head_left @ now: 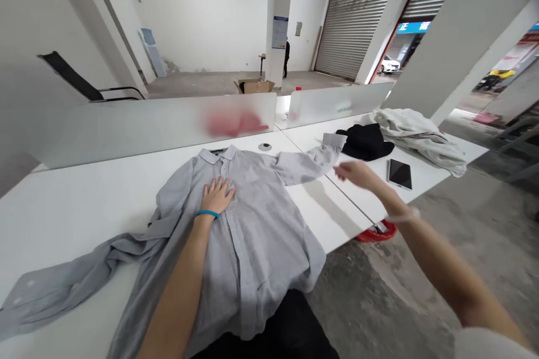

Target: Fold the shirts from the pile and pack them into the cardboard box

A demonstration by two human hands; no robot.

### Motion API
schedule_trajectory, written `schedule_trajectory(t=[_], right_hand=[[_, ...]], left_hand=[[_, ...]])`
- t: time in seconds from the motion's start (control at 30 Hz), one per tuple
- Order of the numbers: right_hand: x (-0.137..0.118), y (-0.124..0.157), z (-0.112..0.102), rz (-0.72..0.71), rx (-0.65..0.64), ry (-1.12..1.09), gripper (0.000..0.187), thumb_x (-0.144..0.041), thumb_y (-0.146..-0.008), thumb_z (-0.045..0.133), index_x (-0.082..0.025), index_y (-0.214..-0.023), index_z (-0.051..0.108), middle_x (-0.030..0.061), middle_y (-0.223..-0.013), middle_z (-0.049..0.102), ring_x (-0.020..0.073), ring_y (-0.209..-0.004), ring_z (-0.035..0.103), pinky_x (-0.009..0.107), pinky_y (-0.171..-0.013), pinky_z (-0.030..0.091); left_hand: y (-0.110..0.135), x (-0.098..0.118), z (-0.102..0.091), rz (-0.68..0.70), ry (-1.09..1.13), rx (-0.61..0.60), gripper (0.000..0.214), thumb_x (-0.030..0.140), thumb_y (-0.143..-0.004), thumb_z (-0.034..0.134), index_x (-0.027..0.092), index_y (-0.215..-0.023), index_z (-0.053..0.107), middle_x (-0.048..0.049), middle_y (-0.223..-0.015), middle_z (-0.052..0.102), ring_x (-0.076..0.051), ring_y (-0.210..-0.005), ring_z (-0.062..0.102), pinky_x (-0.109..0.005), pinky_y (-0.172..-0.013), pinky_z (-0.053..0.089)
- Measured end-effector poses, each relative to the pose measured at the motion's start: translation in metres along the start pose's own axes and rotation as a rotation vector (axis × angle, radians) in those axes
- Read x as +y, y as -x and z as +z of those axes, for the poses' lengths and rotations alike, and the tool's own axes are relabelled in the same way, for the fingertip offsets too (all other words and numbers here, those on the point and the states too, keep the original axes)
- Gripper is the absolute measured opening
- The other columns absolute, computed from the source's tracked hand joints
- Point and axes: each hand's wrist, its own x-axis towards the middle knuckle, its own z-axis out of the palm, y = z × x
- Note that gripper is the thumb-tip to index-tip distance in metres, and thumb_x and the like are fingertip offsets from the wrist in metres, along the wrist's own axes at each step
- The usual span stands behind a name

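A light grey long-sleeved button shirt (265, 207) lies front up, its collar away from me and its lower part hanging over the near table edge. My left hand (217, 195), fingers spread, presses flat on its chest beside the button placket. Just off the sleeve on the right, my right hand (352, 173) has curled fingers and is slightly blurred. That sleeve (307, 164) stretches out sideways with its cuff (334, 140) turned up, and a shadow falls on the table below it. The other sleeve (92, 266) trails across the table to the left, wrinkled.
On the white table (71, 202), to the right, are a black cloth item (367, 142), a pale heaped garment (421, 137) and a dark-screened tablet (400, 174). A frosted divider (168, 126) runs behind the shirt. A red bag (377, 231) sits below the table edge.
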Motion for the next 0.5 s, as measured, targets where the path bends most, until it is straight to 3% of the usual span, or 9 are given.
schedule_trajectory(t=[0.03,0.07,0.13,0.23,0.3,0.37,0.43,0.5], right_hand=[[0.014,0.031,-0.002,0.046,-0.275,0.083,0.024,-0.031,-0.063,0.077,-0.022,-0.048,0.062,0.0041,-0.047,0.062,0.0156,-0.045,0.056,0.031,-0.056,0.048],[0.029,0.062,-0.006,0.101,-0.458,0.098,0.022,-0.037,-0.065,0.075,-0.022,-0.052,0.066,0.0047,-0.051,0.064,0.0164,-0.046,0.057,0.029,-0.053,0.047],[0.056,0.119,-0.013,0.235,-0.656,0.041,0.024,-0.043,-0.065,0.074,-0.020,-0.059,0.070,0.0046,-0.057,0.067,0.0193,-0.052,0.061,0.029,-0.051,0.048],[0.083,0.185,-0.002,0.295,-0.616,-0.039,0.030,-0.049,-0.064,0.073,-0.021,-0.072,0.073,0.0065,-0.076,0.072,0.0248,-0.076,0.067,0.033,-0.070,0.053],[0.093,0.216,0.021,0.332,-0.540,-0.192,0.039,-0.050,-0.067,0.072,-0.023,-0.095,0.072,0.0077,-0.100,0.071,0.0262,-0.099,0.064,0.037,-0.088,0.050],[0.097,0.238,0.046,0.381,-0.514,-0.347,0.045,-0.051,-0.071,0.069,-0.025,-0.108,0.067,0.0074,-0.114,0.067,0.0248,-0.109,0.060,0.038,-0.097,0.044],[0.098,0.250,0.062,0.454,-0.562,-0.400,0.045,-0.053,-0.072,0.068,-0.023,-0.105,0.069,0.0078,-0.109,0.069,0.0259,-0.104,0.062,0.039,-0.096,0.045],[0.098,0.253,0.065,0.524,-0.638,-0.359,0.042,-0.053,-0.069,0.070,-0.019,-0.094,0.072,0.0082,-0.095,0.071,0.0285,-0.094,0.065,0.042,-0.089,0.049]], left_hand=[[0.000,0.000,0.001,0.001,0.005,-0.003,0.062,0.050,-0.092,0.022,0.019,-0.145,0.031,-0.0079,-0.154,0.022,-0.029,-0.142,0.015,-0.052,-0.113,0.014],[0.000,0.000,0.001,0.000,0.010,-0.008,0.063,0.050,-0.092,0.021,0.019,-0.146,0.031,-0.0076,-0.154,0.021,-0.029,-0.142,0.014,-0.051,-0.113,0.013],[0.000,0.000,0.001,-0.007,0.018,-0.020,0.063,0.050,-0.092,0.020,0.019,-0.146,0.029,-0.0072,-0.155,0.020,-0.029,-0.143,0.012,-0.051,-0.113,0.012],[0.000,0.002,0.001,-0.019,0.029,-0.030,0.064,0.051,-0.092,0.020,0.019,-0.146,0.028,-0.0067,-0.155,0.018,-0.029,-0.143,0.011,-0.051,-0.114,0.010],[0.000,0.002,0.001,-0.029,0.040,-0.030,0.064,0.051,-0.092,0.021,0.019,-0.146,0.028,-0.0063,-0.156,0.017,-0.029,-0.143,0.011,-0.050,-0.114,0.010],[0.000,0.002,0.001,-0.037,0.048,-0.028,0.064,0.051,-0.091,0.021,0.019,-0.146,0.028,-0.0057,-0.156,0.017,-0.028,-0.143,0.011,-0.050,-0.114,0.009],[-0.001,0.002,0.001,-0.044,0.051,-0.032,0.064,0.051,-0.091,0.021,0.020,-0.147,0.027,-0.0051,-0.156,0.017,-0.027,-0.143,0.011,-0.049,-0.114,0.009],[-0.001,0.001,0.001,-0.054,0.049,-0.040,0.064,0.052,-0.091,0.022,0.020,-0.147,0.026,-0.0046,-0.156,0.015,-0.026,-0.143,0.010,-0.049,-0.114,0.008]])
